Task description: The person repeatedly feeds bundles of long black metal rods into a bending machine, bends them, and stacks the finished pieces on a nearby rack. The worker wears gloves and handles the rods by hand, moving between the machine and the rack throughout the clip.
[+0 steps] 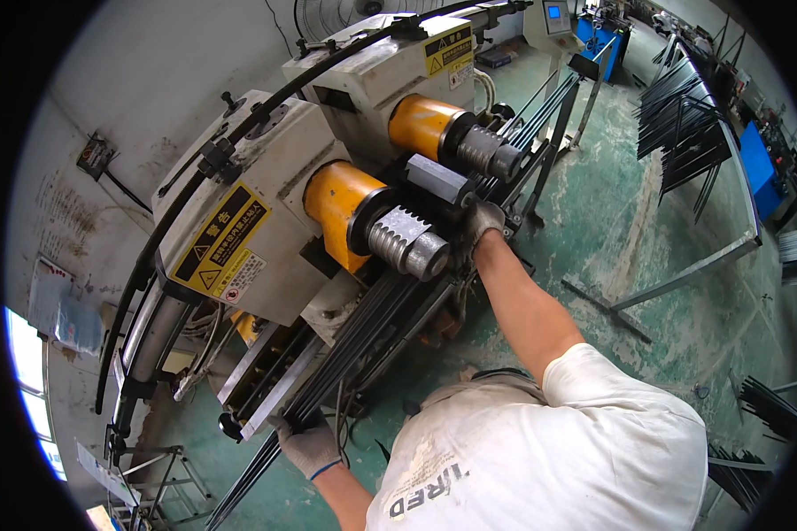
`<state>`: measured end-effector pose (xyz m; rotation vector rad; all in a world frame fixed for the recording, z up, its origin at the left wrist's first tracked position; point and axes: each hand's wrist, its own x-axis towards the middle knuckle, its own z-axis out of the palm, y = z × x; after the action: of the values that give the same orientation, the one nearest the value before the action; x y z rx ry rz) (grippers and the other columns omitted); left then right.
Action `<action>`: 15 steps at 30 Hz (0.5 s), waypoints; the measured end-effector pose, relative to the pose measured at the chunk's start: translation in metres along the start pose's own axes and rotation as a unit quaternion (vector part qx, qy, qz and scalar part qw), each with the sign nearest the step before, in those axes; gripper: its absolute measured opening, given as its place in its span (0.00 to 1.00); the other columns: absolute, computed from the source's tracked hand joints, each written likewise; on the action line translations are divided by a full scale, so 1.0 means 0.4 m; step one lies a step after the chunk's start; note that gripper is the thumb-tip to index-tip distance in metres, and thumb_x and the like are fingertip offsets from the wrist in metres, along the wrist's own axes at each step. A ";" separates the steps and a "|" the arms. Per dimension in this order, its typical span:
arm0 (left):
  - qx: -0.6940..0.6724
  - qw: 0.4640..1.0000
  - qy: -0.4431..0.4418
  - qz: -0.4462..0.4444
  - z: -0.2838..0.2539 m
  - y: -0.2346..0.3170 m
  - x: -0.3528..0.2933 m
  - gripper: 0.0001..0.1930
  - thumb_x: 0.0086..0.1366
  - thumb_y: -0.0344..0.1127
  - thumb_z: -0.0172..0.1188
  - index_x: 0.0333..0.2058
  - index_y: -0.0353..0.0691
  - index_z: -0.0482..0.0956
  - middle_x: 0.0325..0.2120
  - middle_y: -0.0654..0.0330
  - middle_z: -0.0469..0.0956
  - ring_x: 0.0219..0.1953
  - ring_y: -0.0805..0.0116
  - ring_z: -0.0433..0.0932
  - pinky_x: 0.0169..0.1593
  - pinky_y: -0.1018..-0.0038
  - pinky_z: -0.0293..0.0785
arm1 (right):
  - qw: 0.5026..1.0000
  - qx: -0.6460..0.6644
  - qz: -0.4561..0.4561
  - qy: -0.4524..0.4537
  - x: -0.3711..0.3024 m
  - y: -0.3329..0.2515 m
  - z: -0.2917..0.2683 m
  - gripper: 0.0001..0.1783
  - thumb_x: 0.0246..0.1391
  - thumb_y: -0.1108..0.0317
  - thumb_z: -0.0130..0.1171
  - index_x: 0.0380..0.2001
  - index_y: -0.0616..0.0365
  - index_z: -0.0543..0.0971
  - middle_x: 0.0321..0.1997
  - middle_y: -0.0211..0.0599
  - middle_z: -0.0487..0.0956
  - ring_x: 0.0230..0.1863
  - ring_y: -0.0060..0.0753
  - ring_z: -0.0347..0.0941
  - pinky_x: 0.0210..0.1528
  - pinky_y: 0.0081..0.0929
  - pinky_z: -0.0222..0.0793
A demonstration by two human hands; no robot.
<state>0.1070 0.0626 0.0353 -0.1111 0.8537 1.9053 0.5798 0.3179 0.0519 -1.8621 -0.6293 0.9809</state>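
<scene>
A bundle of long, thin dark metal rods [363, 324] runs diagonally along the front of a grey machine [279, 150]. My left hand [308, 447], in a greyish knit glove with a blue cuff, is closed round the bundle near its lower-left end. Farther up to the right, my gloved right hand [487, 219] reaches in beside a grey hexagonal block [438, 180]. Its fingers are mostly hidden there, so I cannot tell whether they grip anything. Between my hands, a ridged metal spindle [407, 243] sticks out of a yellow collar [345, 205] above the rods.
A second yellow collar [429, 124] with its ridged spindle [491, 155] juts out farther back. To the right, a metal rack [695, 265] bears many dark rods [682, 124]. A control box with a small screen [554, 13] stands at the back. More rods [770, 407] lie at lower right.
</scene>
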 end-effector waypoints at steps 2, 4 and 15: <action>-0.020 0.999 -0.013 0.021 -0.014 0.034 0.003 0.17 0.80 0.46 0.66 0.52 0.37 0.88 0.51 0.54 0.90 0.55 0.54 0.87 0.67 0.55 0.82 | 0.995 0.101 -0.006 0.009 -0.041 -0.023 -0.011 0.23 0.71 0.46 0.65 0.56 0.52 0.88 0.53 0.36 0.91 0.55 0.36 0.87 0.55 0.35 0.77; -0.027 0.996 0.002 0.080 -0.098 0.110 0.053 0.18 0.80 0.47 0.67 0.50 0.36 0.89 0.50 0.52 0.91 0.54 0.54 0.87 0.65 0.56 0.82 | 0.961 0.272 0.045 -0.004 -0.033 -0.020 -0.003 0.25 0.71 0.45 0.65 0.54 0.55 0.88 0.52 0.37 0.90 0.52 0.40 0.86 0.54 0.39 0.78; 0.028 0.997 0.062 0.042 -0.022 -0.039 0.071 0.17 0.79 0.42 0.69 0.54 0.33 0.87 0.53 0.51 0.89 0.57 0.56 0.86 0.70 0.61 0.78 | 0.994 0.057 -0.024 -0.090 0.093 0.093 0.066 0.24 0.75 0.46 0.62 0.57 0.55 0.87 0.51 0.40 0.90 0.47 0.40 0.84 0.50 0.40 0.77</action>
<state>0.1036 0.0825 0.0085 -0.1636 1.0096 1.9670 0.5795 0.3416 -0.0019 -1.6645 -0.7068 1.1380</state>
